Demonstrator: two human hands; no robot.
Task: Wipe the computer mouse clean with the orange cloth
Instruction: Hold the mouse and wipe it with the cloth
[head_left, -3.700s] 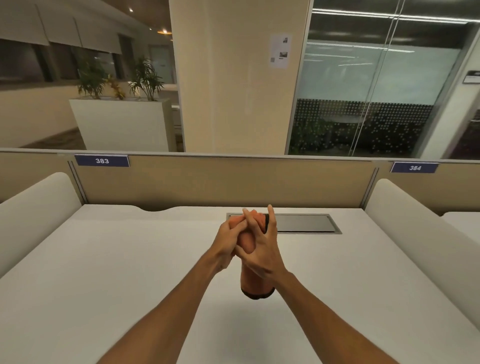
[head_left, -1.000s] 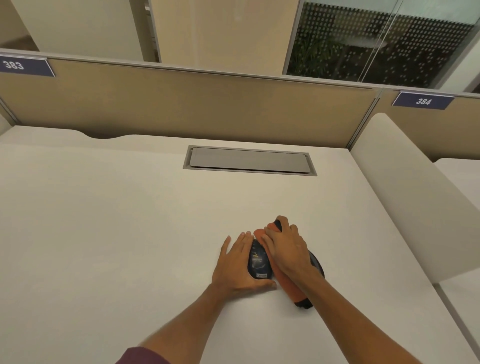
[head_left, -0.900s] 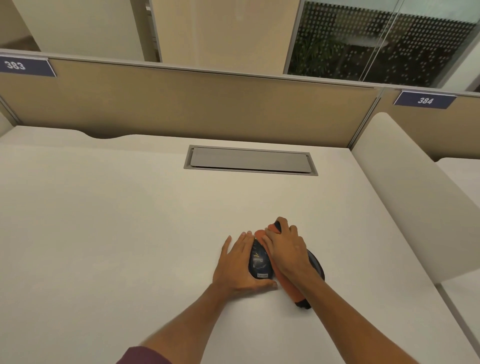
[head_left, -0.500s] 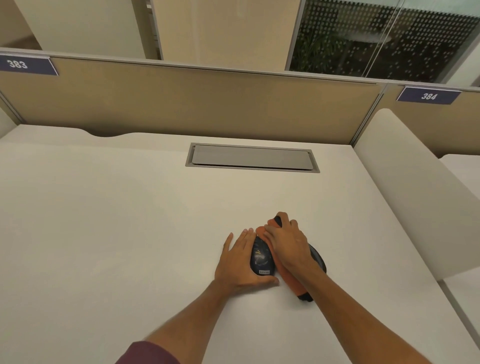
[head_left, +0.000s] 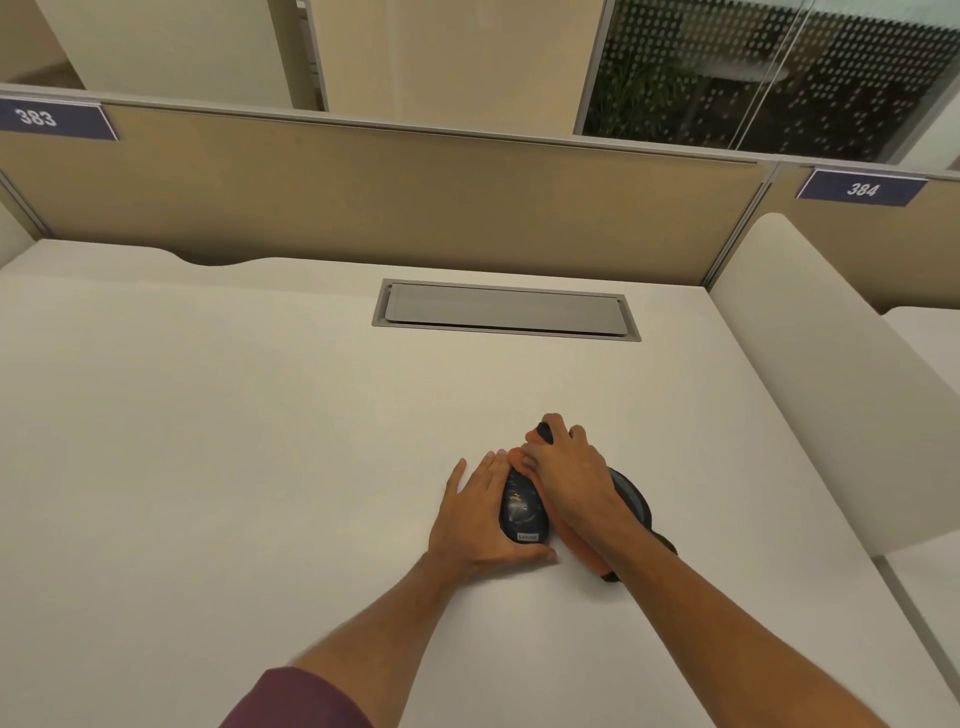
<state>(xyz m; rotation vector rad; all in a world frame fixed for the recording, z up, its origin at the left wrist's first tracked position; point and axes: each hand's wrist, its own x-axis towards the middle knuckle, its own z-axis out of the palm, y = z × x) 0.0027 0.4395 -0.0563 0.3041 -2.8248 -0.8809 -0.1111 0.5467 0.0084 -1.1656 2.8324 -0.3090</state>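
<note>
A dark computer mouse (head_left: 522, 512) lies on the white desk (head_left: 234, 441), its label end toward me. My left hand (head_left: 475, 519) cups its left side, with the thumb curled around the near end. My right hand (head_left: 569, 473) presses the orange cloth (head_left: 579, 553) down over the mouse's right side and top. The cloth has a dark edge (head_left: 631, 499) that sticks out to the right of my wrist. Most of the cloth and the right half of the mouse are hidden under my right hand.
A grey cable hatch (head_left: 506, 312) is set into the desk behind my hands. A tan partition (head_left: 389, 192) closes the back. A white rounded side divider (head_left: 831, 374) stands to the right.
Seconds ago both hands held the mouse and cloth up in the air; now they rest on the desk. Over the last second my hands have barely shifted.
</note>
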